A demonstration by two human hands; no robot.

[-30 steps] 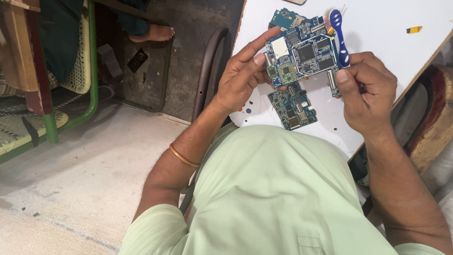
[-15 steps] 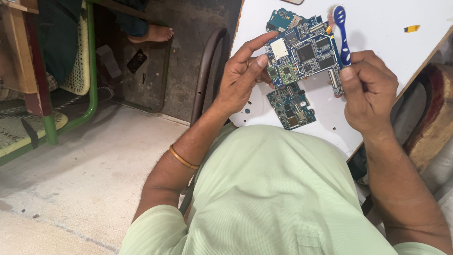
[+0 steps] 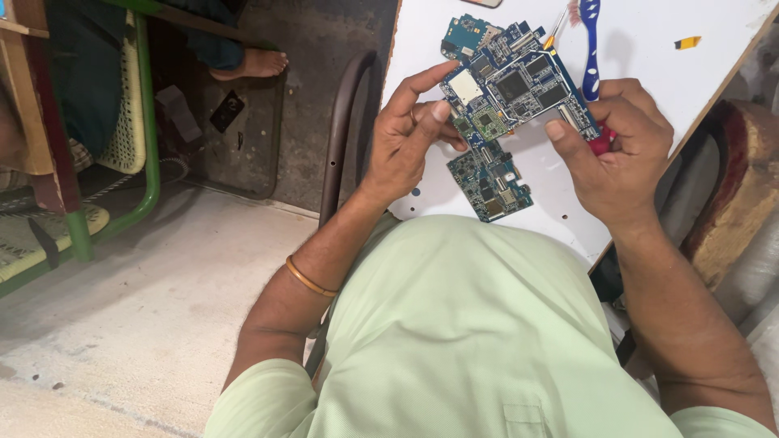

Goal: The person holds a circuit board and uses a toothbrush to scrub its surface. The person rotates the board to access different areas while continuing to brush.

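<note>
Hands [image 3: 414, 134] around rectangular blue circuit board [image 3: 519, 89]

Circuit boards: three, namely one large blue board [image 3: 519, 89] held up between both hands, one smaller board [image 3: 489, 180] lying on the white table [image 3: 649, 49], and one teal board [image 3: 464, 34] partly hidden behind the large one. Toothbrushes: one, blue and white [image 3: 590, 45]. Small yellow pieces: one [image 3: 687, 42] (near the table's far edge). Bangles: one [image 3: 308, 278]. Bare feet: one [image 3: 247, 63], another person's.

Concrete floor [image 3: 162, 308], green-framed chair [image 3: 150, 162] (left), white table [image 3: 649, 73].
</note>
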